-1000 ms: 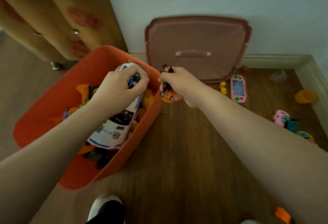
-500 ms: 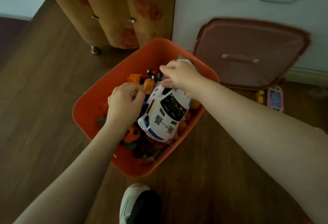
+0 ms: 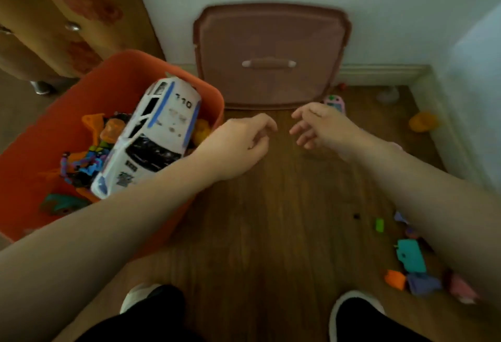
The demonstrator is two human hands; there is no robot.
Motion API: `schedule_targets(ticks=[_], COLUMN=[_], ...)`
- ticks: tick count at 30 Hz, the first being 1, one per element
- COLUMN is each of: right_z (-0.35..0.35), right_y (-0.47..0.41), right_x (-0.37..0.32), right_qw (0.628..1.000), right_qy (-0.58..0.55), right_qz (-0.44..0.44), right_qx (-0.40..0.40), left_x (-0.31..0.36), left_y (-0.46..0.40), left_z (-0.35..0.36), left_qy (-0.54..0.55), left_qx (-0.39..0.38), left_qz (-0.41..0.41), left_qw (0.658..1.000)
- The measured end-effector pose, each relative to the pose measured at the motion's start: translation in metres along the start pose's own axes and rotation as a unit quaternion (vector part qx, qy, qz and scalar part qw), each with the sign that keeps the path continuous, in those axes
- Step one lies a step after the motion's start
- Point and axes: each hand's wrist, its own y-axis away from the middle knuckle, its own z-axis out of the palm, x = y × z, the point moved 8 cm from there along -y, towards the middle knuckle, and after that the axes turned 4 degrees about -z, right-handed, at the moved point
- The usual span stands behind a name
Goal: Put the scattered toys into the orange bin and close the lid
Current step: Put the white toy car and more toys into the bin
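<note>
Both your left hand (image 3: 244, 141) and right hand (image 3: 317, 127) have left the orange bin (image 3: 32, 157), loosely curled and empty, so reach for the toys at 4 o'clock.

1. Left hand (image 3: 244, 141) and right hand (image 3: 317, 127) hang over the floor (image 3: 271, 219), fingers loosely curled, holding nothing.
2. The bin (image 3: 35, 130) holds a police car (image 3: 151, 135) atop small toys.
3. The lid (image 3: 271, 54) leans on the wall.
4. Toys (image 3: 409, 257) lie scattered at right.
</note>
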Motion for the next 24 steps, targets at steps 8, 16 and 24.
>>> schedule_targets(ticks=[8, 16, 24], right_z=[-0.126, -0.138, -0.078], right_y=[0.094, 0.137, 0.095], right_x=[0.200, 0.295, 0.278], right_qw=[0.977, 0.952, 0.852], right_qy=[0.116, 0.254, 0.522], right_qz=[0.170, 0.170, 0.028], right_qx=[0.054, 0.007, -0.009], left_x=[0.095, 0.102, 0.069], left_y=[-0.038, -0.069, -0.088], left_z=[0.188, 0.313, 0.347], left_qy=[-0.207, -0.263, -0.261], left_qx=[-0.306, -0.340, -0.308], left_qz=[0.176, 0.085, -0.056], left_qw=[0.913, 0.899, 0.913])
